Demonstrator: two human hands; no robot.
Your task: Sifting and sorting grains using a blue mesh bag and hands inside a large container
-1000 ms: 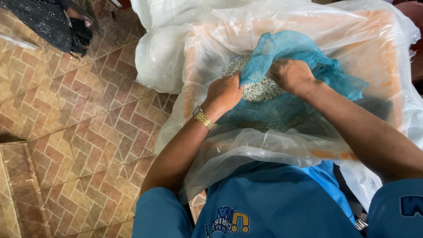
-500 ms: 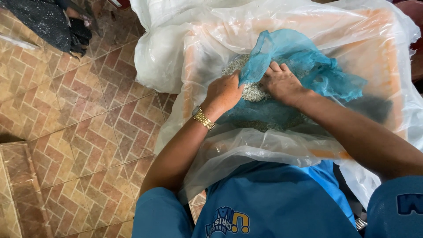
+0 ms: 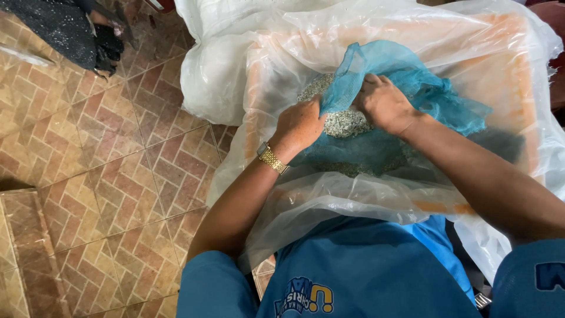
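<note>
A blue mesh net [image 3: 412, 88] lies inside a large clear plastic bag [image 3: 282, 76] over an orange-sided tray. A heap of small grey-green grains [image 3: 344, 122] sits in the net. My left hand [image 3: 300, 126], with a gold watch at the wrist, grips the net's near left edge beside the grains. My right hand [image 3: 382, 103] is closed on a bunched fold of the net just right of the heap. The fingers of both hands are partly buried in the mesh.
A brown brick-patterned tile floor [image 3: 106, 176] lies to the left. Dark cloth and sandals [image 3: 76, 32] lie at the top left. More white plastic [image 3: 218, 82] bulges at the bag's left side. My blue shirt [image 3: 353, 277] fills the bottom.
My right hand has shifted left and down along the net toward the grain heap. The net's folds have bunched closer. My left hand has stayed nearly in place.
</note>
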